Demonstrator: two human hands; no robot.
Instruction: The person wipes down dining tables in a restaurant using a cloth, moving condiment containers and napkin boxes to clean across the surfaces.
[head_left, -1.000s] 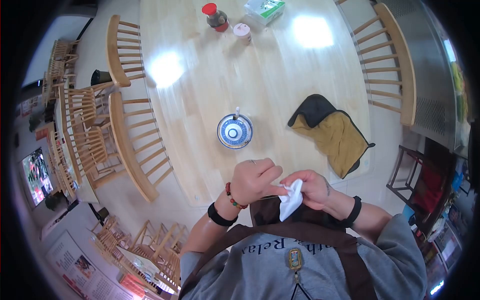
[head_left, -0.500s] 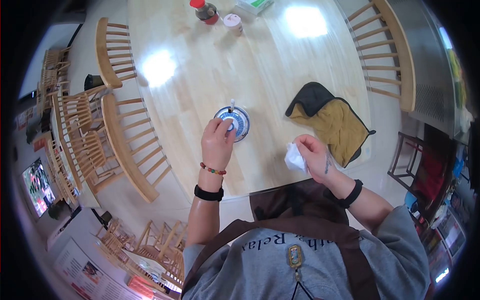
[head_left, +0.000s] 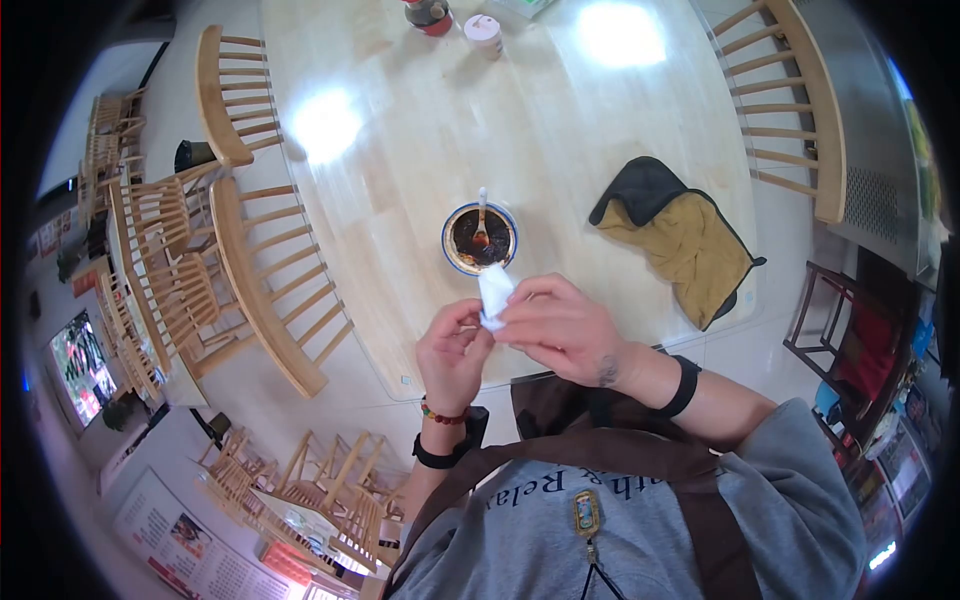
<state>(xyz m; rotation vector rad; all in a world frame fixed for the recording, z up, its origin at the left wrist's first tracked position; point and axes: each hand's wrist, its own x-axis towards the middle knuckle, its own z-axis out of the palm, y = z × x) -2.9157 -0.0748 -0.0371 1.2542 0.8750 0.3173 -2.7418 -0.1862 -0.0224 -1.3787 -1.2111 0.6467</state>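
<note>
In front of me on the table stands a blue-and-white jar (head_left: 447, 247) without its lid. Dark brown sauce with reddish oil is inside, and a white-handled spoon (head_left: 482, 215) rests in it. My left hand (head_left: 455, 352) is closed at the near side of the jar, on what appears to be the jar's lid (head_left: 489, 322); only a small bluish-white edge shows between my hands. My right hand (head_left: 568, 328) pinches a crumpled white tissue (head_left: 496, 290) against it. Both hands are close together, just above the table's near edge.
A brown-and-black cloth (head_left: 675, 240) lies to the right on the wooden table (head_left: 390, 200). At the far side stand a red-and-dark bottle (head_left: 430, 17) and a pinkish cup (head_left: 483, 36). Wooden chairs (head_left: 240, 280) line the left side, and another chair (head_left: 815, 110) is at the right.
The lid has come off the jar, exposing the sauce and spoon. My left hand has drawn back toward me, and my right hand has brought the tissue leftward to meet it.
</note>
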